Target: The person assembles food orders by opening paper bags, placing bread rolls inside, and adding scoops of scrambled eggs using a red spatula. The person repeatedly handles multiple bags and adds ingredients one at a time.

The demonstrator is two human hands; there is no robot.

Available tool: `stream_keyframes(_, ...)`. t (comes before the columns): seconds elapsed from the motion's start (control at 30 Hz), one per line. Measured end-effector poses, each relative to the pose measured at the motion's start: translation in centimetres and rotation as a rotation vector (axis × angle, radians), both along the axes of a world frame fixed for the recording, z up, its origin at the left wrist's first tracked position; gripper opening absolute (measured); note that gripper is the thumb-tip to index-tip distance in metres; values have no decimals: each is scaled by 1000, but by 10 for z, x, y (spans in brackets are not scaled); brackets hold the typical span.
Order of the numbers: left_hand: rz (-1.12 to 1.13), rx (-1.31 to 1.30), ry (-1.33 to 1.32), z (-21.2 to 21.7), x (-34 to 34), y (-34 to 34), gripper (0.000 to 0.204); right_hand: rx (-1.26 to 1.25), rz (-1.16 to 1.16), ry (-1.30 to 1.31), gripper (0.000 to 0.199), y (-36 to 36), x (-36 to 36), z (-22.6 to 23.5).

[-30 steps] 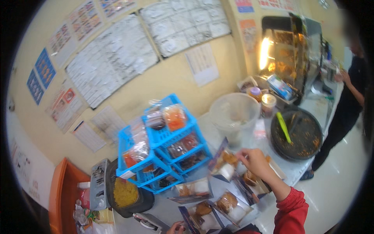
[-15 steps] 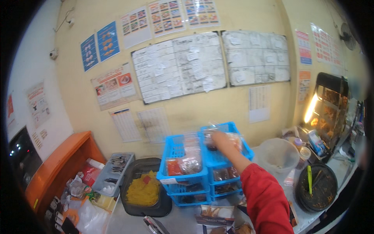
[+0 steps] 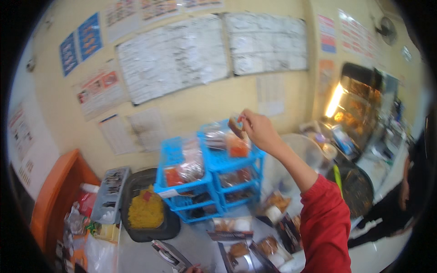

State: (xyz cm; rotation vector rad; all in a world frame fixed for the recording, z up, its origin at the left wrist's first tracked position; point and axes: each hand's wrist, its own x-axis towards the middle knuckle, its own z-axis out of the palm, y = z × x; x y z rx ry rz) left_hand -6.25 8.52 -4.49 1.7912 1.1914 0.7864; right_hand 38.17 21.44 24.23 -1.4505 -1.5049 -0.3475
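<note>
Raised above the blue baskets, my right hand (image 3: 260,131) pinches a small clear sachet of brown sauce (image 3: 236,128) by its edge. Below it, the right blue basket stack (image 3: 241,170) carries clear packets and an orange-red packet (image 3: 238,145) on top, with dark packets in its lower tiers. The left blue basket stack (image 3: 169,152) holds red and clear packets. At the bottom edge, a few fingertips of my left hand (image 3: 194,269) show against a dark-and-white carton (image 3: 169,255), which they appear to grip; most of that hand is out of the picture.
Several open food boxes (image 3: 231,225) with fried pieces and white wrapped portions lie on the counter. A black tub of yellow food (image 3: 145,214) and a grey cutlery tray (image 3: 110,191) stand left. Right are a clear bucket (image 3: 302,152), a dark round pan (image 3: 357,191) and a person (image 3: 391,200).
My right hand has come up out of the right basket with a sauce sachet. My view has swung right and down, bringing more food boxes and my left fingertips into the picture.
</note>
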Motion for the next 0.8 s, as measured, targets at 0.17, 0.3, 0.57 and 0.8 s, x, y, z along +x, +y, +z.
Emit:
stream_keyframes(0.17,-95,13,-62,19,-2,16,21,-85,-145,209,19,-204,7,-13)
stream_keyframes(0.3,-324,104,-197,49,45,25,25,-254,-398,558,18,-340,-4,-60)
stream_keyframes(0.57,-1000,392,-96,88,259,-115,33,-141,-590,988,23,-442,39,-230)
stream_keyframes(0.8,-995,513,567,50,373,-170,51,-53,-307,1425,23,-413,68,-305)
